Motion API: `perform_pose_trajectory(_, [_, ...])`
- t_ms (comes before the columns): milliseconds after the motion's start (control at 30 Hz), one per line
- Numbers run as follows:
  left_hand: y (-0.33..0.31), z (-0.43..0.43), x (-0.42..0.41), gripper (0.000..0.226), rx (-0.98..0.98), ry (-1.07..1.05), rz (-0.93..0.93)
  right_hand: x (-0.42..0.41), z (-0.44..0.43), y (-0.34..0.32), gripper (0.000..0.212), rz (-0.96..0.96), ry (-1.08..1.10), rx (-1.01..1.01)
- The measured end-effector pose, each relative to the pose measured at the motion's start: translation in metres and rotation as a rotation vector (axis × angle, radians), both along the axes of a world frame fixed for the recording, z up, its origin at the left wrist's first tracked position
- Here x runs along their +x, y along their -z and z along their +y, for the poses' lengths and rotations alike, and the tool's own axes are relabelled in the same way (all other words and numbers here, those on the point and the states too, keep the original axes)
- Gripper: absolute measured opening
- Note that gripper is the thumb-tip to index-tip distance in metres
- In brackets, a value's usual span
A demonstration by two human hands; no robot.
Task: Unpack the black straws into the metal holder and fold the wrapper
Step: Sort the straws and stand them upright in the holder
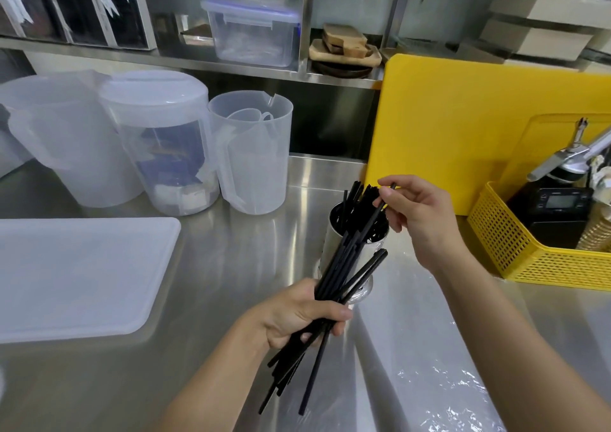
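My left hand [299,312] grips a loose bundle of black straws [334,276] in front of the metal holder [334,243], their tips fanned up and down. Above the holder's mouth, my right hand [418,213] pinches the top end of one black straw [373,216] between thumb and fingers; its lower part slants down toward the bundle. Several black straws stand inside the holder. The clear plastic wrapper [420,359] lies flat on the steel counter under my right forearm.
Three translucent plastic jugs [158,140] stand at the back left, a white plastic lid [76,276] lies on the left. A yellow cutting board [463,127] leans behind the holder. A yellow basket [515,250] with a scale sits at the right.
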State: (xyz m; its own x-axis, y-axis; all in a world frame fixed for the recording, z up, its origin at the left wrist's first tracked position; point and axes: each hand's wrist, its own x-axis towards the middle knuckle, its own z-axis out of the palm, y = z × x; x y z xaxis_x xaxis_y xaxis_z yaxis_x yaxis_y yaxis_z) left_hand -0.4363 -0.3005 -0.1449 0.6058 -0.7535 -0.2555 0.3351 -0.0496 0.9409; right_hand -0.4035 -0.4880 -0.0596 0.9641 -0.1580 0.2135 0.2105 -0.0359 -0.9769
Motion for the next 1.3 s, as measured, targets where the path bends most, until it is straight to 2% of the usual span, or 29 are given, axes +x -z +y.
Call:
perform_pose_trajectory(100, [0.001, -0.001, -0.002, 0.019, -0.004, 0.019, 0.045, -0.001, -0.006, 0.006, 0.011, 0.025, 0.008, 0.037])
perform_pose_trajectory(167, [0.002, -0.004, -0.002, 0.01, -0.012, -0.009, 0.056, -0.003, -0.009, 0.009, 0.01, 0.039, 0.0, 0.045])
perform_pose_trajectory(267, [0.004, -0.009, -0.003, 0.028, -0.045, -0.03, 0.106, -0.007, -0.011, 0.018, 0.01, 0.063, -0.031, 0.032])
perform_pose_trajectory(433, [0.005, -0.012, -0.003, 0.015, -0.059, -0.047, 0.133, -0.013, -0.01, 0.041, 0.009, 0.175, -0.017, -0.157])
perform_pose_trajectory(567, [0.007, -0.013, -0.004, 0.017, -0.039, -0.037, 0.134, -0.017, -0.007, 0.048, 0.017, 0.224, -0.057, -0.205])
perform_pose_trajectory(633, [0.009, -0.013, -0.004, 0.018, -0.04, -0.063, 0.133, -0.017, -0.006, 0.047, 0.015, 0.184, -0.012, -0.213])
perform_pose_trajectory(733, [0.006, -0.013, -0.002, 0.016, -0.049, -0.14, 0.119, -0.02, -0.001, 0.044, 0.004, -0.01, 0.183, -0.351])
perform_pose_trajectory(833, [0.003, -0.014, -0.002, 0.01, -0.057, -0.194, 0.106, -0.024, 0.011, 0.044, 0.018, -0.067, 0.102, -0.512])
perform_pose_trajectory(933, [0.001, -0.013, -0.004, 0.02, -0.134, -0.219, 0.17, -0.028, 0.023, 0.051, 0.021, -0.003, 0.03, -0.591])
perform_pose_trajectory(1000, [0.002, -0.011, -0.005, 0.024, -0.196, -0.207, 0.216, -0.031, 0.028, 0.056, 0.029, 0.02, 0.045, -0.509])
perform_pose_trajectory(1100, [0.002, -0.008, -0.006, 0.024, -0.244, -0.181, 0.247, -0.034, 0.032, 0.06, 0.048, 0.131, 0.015, -0.184])
perform_pose_trajectory(1167, [0.002, -0.009, -0.006, 0.033, -0.269, -0.183, 0.283, -0.032, 0.029, 0.061, 0.064, 0.187, -0.043, 0.003])
perform_pose_trajectory(1233, [0.003, -0.01, -0.005, 0.043, -0.303, -0.172, 0.308, -0.03, 0.027, 0.061, 0.065, 0.216, -0.127, 0.069])
perform_pose_trajectory(1300, [0.003, -0.012, -0.005, 0.046, -0.333, -0.161, 0.308, -0.029, 0.027, 0.06, 0.052, 0.226, -0.18, 0.097])
